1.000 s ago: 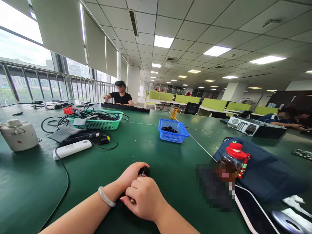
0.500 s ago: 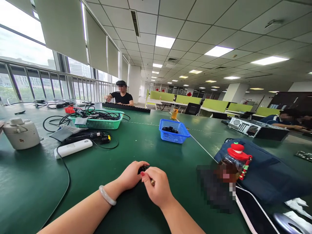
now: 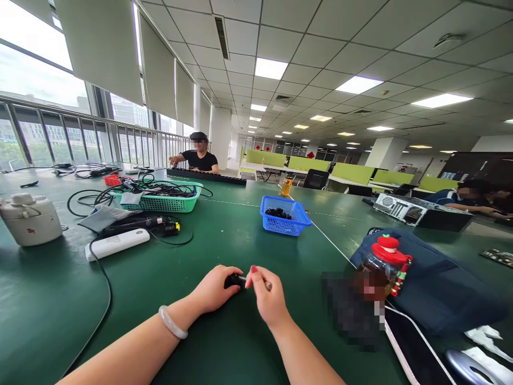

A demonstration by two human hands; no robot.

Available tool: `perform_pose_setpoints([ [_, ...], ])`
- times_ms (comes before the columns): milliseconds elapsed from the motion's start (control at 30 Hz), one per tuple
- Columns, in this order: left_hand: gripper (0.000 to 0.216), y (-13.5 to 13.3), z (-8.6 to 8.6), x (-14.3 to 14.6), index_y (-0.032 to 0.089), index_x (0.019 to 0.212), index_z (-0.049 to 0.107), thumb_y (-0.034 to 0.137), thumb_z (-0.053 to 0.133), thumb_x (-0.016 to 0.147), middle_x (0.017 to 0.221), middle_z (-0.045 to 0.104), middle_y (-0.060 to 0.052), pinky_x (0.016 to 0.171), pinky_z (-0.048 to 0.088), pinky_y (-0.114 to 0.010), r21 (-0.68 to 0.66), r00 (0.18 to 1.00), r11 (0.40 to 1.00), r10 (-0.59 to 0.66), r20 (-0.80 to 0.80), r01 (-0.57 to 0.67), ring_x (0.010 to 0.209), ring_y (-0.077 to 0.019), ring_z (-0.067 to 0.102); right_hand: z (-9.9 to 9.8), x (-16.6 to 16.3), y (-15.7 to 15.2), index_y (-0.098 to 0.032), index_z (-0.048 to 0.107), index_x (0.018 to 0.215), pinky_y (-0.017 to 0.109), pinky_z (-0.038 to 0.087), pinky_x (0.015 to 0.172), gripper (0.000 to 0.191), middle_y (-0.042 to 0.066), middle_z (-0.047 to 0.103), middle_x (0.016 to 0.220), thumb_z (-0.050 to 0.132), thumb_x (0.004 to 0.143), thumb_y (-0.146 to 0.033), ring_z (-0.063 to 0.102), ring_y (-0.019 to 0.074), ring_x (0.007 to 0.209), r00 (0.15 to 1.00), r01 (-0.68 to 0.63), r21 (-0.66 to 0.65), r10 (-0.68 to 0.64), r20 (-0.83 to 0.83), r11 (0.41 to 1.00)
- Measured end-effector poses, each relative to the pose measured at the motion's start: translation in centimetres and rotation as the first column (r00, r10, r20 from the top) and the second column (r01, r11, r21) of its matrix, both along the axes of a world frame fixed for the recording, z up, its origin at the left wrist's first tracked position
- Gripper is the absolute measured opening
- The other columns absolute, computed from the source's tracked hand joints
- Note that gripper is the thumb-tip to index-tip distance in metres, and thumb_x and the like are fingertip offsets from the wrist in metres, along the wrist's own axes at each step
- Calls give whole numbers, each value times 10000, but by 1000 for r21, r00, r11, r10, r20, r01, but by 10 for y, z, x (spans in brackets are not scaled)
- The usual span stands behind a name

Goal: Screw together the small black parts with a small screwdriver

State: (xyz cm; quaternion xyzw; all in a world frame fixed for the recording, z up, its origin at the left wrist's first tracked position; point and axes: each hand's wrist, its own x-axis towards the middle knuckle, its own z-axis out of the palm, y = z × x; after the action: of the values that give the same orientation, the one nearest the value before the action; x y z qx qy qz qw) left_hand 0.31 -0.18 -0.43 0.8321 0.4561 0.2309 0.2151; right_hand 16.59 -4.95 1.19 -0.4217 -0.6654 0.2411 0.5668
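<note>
My left hand (image 3: 214,289) rests on the green table (image 3: 208,235) with its fingers closed round a small black object (image 3: 231,280). A pale bangle sits on that wrist. My right hand (image 3: 266,299) is just to its right, pinching a thin tool with a brownish handle (image 3: 262,283). The tool's tip lies against the black object. The two hands almost touch near the table's front middle.
A blue basket (image 3: 285,215) holding dark parts stands behind the hands. A green basket of cables (image 3: 160,198), a white power strip (image 3: 117,244) and a white pot (image 3: 30,219) lie left. A red-capped bottle (image 3: 380,267) and dark bag (image 3: 436,283) sit right. People sit farther off.
My right hand has moved from on top of the left hand out to its right, and the thin tool in it now shows. The left hand has stayed on the black object.
</note>
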Motion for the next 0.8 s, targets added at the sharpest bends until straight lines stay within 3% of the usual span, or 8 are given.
perform_pose_setpoints([
  [67, 382, 2, -2, 0, 219, 1127, 662, 254, 568, 758, 1097, 689, -58, 940, 447, -343, 16, 1000, 1000, -24, 12, 24, 1040, -237, 596, 0, -11, -8, -189, 510, 567, 253, 343, 549, 443, 3, 522, 575, 382, 955, -360, 479, 127, 563, 972, -54, 145, 19, 234, 988],
  [167, 429, 8, -8, -1, 219, 1136, 664, 198, 542, 725, 1125, 683, -52, 976, 431, -342, -7, 1000, 1000, -28, 6, 28, 1067, -234, 591, -7, -29, -17, -192, 520, 562, 275, 307, 549, 357, 8, 554, 577, 464, 903, -280, 463, 137, 571, 833, -131, 267, -40, 552, 955],
  [233, 434, 11, -12, -1, 238, 1129, 669, 181, 506, 731, 1121, 682, -36, 985, 426, -345, -34, 1000, 999, -10, -2, 10, 1075, -224, 587, -13, -38, -20, -195, 560, 588, 286, 288, 544, 298, 3, 586, 590, 546, 871, -286, 448, 138, 559, 753, -143, 290, -86, 652, 946],
  [333, 438, 14, -16, -1, 252, 1132, 670, 188, 490, 738, 1119, 675, -34, 976, 433, -342, -62, 1000, 998, 21, -11, -21, 1064, -216, 589, -18, -43, -20, -197, 554, 582, 286, 281, 543, 298, -6, 591, 590, 578, 862, -296, 438, 136, 558, 720, -121, 276, -107, 685, 953],
  [500, 449, 11, -11, -1, 230, 1139, 664, 213, 568, 700, 1110, 684, -48, 962, 438, -337, -11, 999, 999, -35, 0, 35, 1052, -234, 594, -8, -27, -15, -193, 455, 534, 265, 303, 559, 387, -10, 537, 560, 488, 904, -302, 440, 126, 566, 836, -136, 198, 6, 549, 971],
  [633, 351, 4, -2, 1, 217, 1087, 679, 262, 570, 756, 1057, 704, -46, 914, 457, -339, 11, 999, 1000, -27, 17, 27, 1015, -235, 600, 2, -9, -5, -196, 516, 601, 237, 364, 579, 415, -2, 552, 601, 392, 952, -380, 507, 127, 591, 973, -106, 63, 91, 213, 992],
  [700, 339, 3, 0, 2, 234, 1092, 677, 289, 584, 770, 1047, 702, -39, 914, 455, -344, -6, 1000, 1000, -5, 13, 5, 1006, -232, 601, 3, 0, 2, -194, 542, 623, 231, 378, 575, 443, -1, 554, 611, 385, 955, -441, 518, 130, 595, 999, -33, 4, 33, 37, 999],
  [800, 426, 3, 1, 1, 248, 1157, 651, 298, 644, 734, 1111, 680, -44, 958, 437, -359, -47, 1000, 999, 26, -2, -26, 1044, -238, 594, -3, 12, 15, -192, 580, 671, 234, 358, 534, 430, -13, 510, 592, 427, 922, -506, 473, 128, 553, 985, 131, -39, -135, -104, 991],
])
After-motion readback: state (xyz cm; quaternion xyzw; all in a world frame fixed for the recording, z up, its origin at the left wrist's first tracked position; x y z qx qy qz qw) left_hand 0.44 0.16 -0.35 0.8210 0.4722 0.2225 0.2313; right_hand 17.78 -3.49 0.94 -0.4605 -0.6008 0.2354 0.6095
